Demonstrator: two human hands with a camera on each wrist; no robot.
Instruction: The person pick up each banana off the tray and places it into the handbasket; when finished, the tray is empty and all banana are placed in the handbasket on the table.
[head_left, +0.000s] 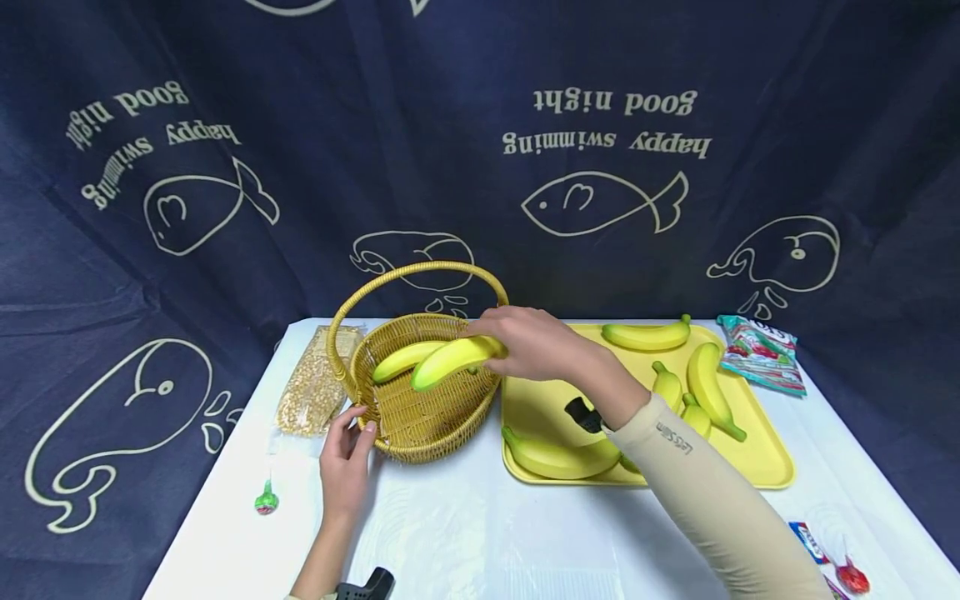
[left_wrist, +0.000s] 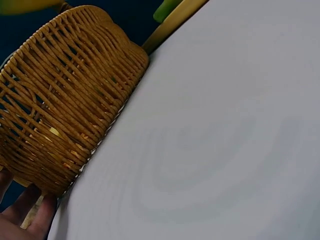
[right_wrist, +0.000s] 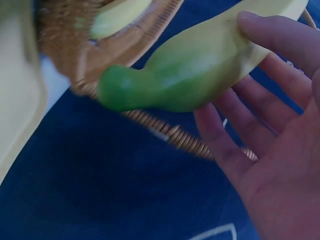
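Wicker basket (head_left: pixel 420 400) loading: one banana in, second going over the rim.
I see the right hand (head_left: pixel 536 342) gripping a banana (head_left: pixel 453 358) above the basket, fingers curled round it; the left hand (head_left: pixel 343 462) rests relaxed fingers on the basket's near wall. I count about five bananas left on the yellow tray (head_left: pixel 757 462) right of the basket, so roughly a third through. Right wrist view shows the banana's green tip (right_wrist: pixel 117 90); left wrist view shows only weave (left_wrist: pixel 65 100).

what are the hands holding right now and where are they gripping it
The right hand grips a banana by one end, over the wicker basket. The left hand holds nothing, only touching the basket's side.
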